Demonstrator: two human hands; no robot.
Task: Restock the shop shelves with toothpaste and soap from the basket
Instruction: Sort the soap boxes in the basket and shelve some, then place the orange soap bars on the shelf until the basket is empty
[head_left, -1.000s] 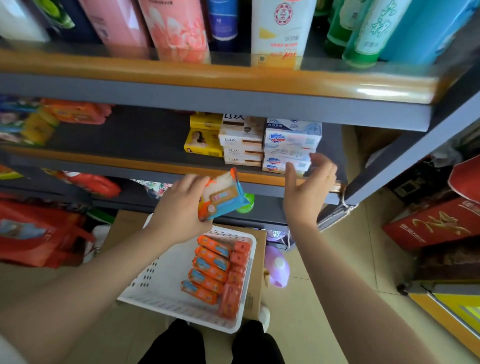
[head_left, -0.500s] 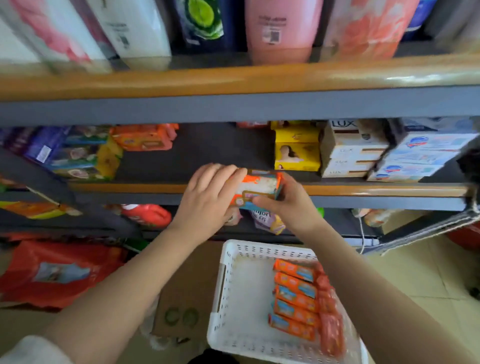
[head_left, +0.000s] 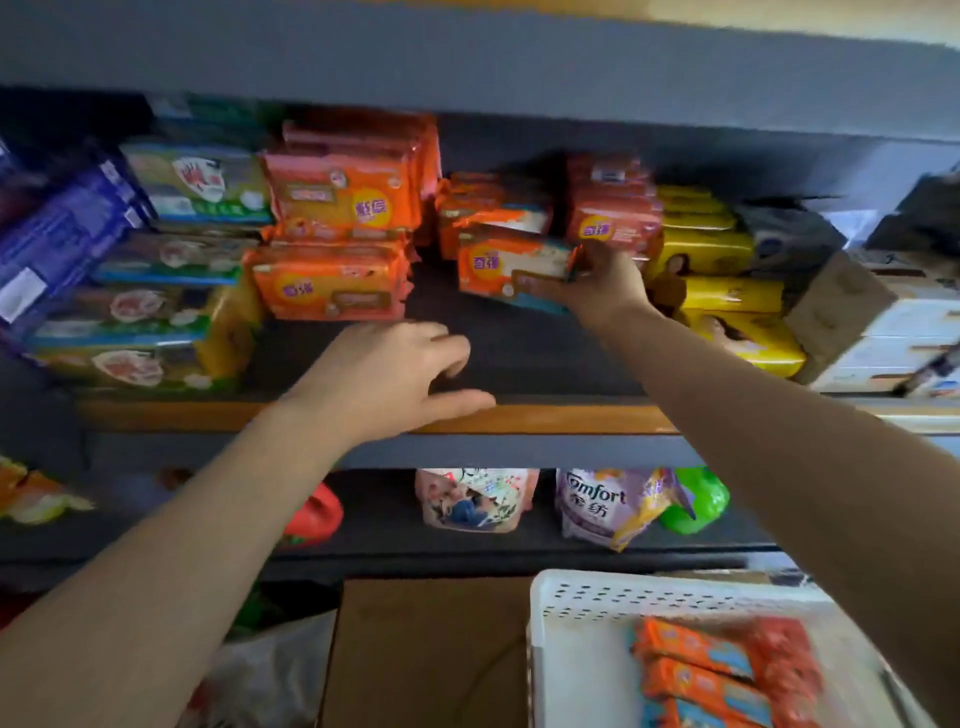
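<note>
A: Hands?

B: I'm seeing the right hand (head_left: 597, 283) gripping a soap pack (head_left: 511, 273), fingers curled round its right end, holding it tilted just above the shelf (head_left: 519, 358), in front of an orange stack (head_left: 488, 210). The left hand (head_left: 395, 379) is holding nothing, fingers loosely spread, thumb lying along the wooden edge (head_left: 571, 418).

A: Around it?

B: Orange packs (head_left: 332, 234) are sitting left of the held one, yellow packs (head_left: 711, 270) right. Everything's blurring.

A: Basket?

B: I'm seeing the basket (head_left: 649, 597) lower right, with orange toothpaste boxes (head_left: 696, 670) lying in it, beside a carton (head_left: 426, 654).
</note>
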